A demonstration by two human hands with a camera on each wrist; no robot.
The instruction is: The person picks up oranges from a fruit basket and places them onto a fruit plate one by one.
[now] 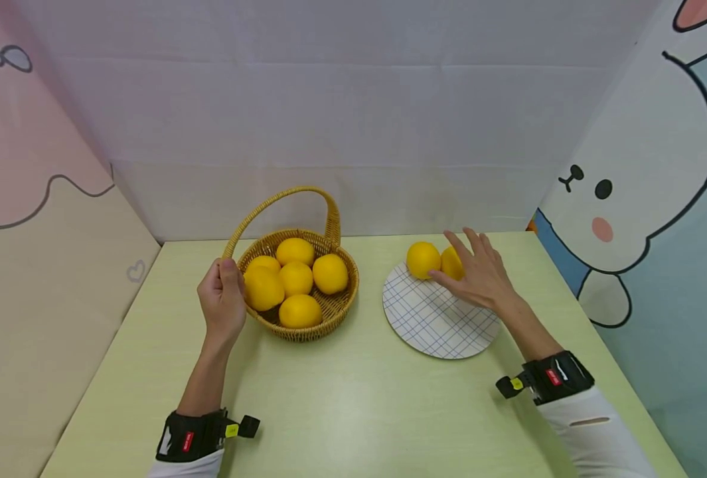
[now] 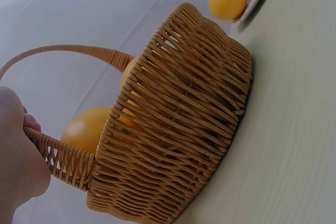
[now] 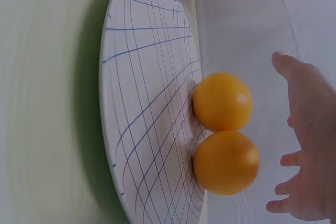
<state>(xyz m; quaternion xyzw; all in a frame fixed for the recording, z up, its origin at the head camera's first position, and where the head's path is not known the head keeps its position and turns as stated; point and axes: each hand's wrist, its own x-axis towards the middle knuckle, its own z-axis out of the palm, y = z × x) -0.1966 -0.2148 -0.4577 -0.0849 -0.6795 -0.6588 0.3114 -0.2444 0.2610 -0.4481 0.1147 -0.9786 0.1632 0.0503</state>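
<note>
My left hand (image 1: 223, 299) grips the left side of the arched handle (image 1: 269, 201) of a woven wicker basket (image 1: 305, 335). Several round yellow-orange fruits, which look like oranges (image 1: 263, 289), lie inside the basket. In the left wrist view, the basket wall (image 2: 178, 114) hides most of them. On the right, two more oranges (image 3: 222, 102) sit side by side at the far edge of a white plate with blue grid lines (image 1: 437, 325). Over them hovers my right hand (image 1: 478, 272), fingers spread and nothing held; it partly covers the right-hand orange (image 1: 451, 263) in the head view.
Basket and plate stand apart on a pale green-yellow table (image 1: 341, 411), near its back edge. A white cloth wall (image 1: 353, 133) rises behind. Panels with cartoon drawings flank the table, including a white animal face (image 1: 634, 199) at right.
</note>
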